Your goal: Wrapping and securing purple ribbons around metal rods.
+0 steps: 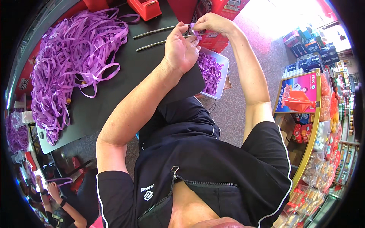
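Two long twisted metal rods, like drill bits, the far rod (154,32) and the near rod (150,46), reach out side by side over the dark table. A short purple ribbon (195,32) lies around their right ends. My left hand (181,49) is palm up beside the rods, its fingers curled at the ribbon and partly hiding both rods. From the right, my right hand (215,23) pinches the ribbon at the rod ends. A big tangled heap of purple ribbon (76,53) covers the left of the table.
The black table (114,91) has a red tape dispenser (146,9) at its far edge. Below its right end stands a clear plastic bin (225,72) of purple ribbon pieces. Stocked shelves (315,152) line the right. Another person's hands (53,190) hold ribbon at lower left.
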`<state>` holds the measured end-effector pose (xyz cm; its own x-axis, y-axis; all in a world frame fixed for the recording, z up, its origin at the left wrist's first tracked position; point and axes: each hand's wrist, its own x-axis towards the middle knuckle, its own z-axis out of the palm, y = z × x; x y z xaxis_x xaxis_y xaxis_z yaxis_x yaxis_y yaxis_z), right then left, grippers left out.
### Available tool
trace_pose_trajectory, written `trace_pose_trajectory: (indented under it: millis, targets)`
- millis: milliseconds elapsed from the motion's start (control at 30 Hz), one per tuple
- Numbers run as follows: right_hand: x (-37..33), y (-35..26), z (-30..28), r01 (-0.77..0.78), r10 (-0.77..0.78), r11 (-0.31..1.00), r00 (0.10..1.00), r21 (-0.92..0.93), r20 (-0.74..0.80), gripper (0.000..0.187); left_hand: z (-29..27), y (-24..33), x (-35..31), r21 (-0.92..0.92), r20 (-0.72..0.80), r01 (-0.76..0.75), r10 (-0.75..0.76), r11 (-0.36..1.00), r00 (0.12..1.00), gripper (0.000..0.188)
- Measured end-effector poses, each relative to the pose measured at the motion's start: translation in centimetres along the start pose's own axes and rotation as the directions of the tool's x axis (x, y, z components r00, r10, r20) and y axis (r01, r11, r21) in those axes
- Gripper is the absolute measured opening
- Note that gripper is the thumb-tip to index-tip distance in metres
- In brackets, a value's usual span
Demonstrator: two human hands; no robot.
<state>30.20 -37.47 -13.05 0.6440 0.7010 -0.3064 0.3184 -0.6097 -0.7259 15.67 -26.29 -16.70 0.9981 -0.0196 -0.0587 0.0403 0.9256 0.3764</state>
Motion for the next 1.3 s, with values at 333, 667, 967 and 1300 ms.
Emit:
trace_pose_trajectory:
  millis: [333,667,967,1300]
  targets:
    - [0.9,1.0,-0.1,0.073,-0.1,0.97,0.989,-0.232,-0.107,0.036,0.4,-0.2,0.0,0.032,-0.001,0.017,-0.017,0.999,1.0,0.066]
    - [-0.3,-1.2,2.6,-0.192,-0.004,0.851,0.929,-0.49,-0.37,0.042,0.2,-0.3,0.3,0.016,0.017,0.001,-0.001,1.0,1.0,0.058]
    - [-0.3,5.2,0.5,0.193,-0.109,0.976,0.833,0.1,-0.542,0.041,0.3,-0.2,0.3,-0.006,-0.019,0.017,-0.017,1.0,1.0,0.061]
    - [2.8,10.8,9.4,-0.12,-0.42,-0.071,0.904,0.99,0.079,0.043,0.2,0.1,-0.1,-0.044,-0.026,0.011,-0.012,0.999,1.0,0.063]
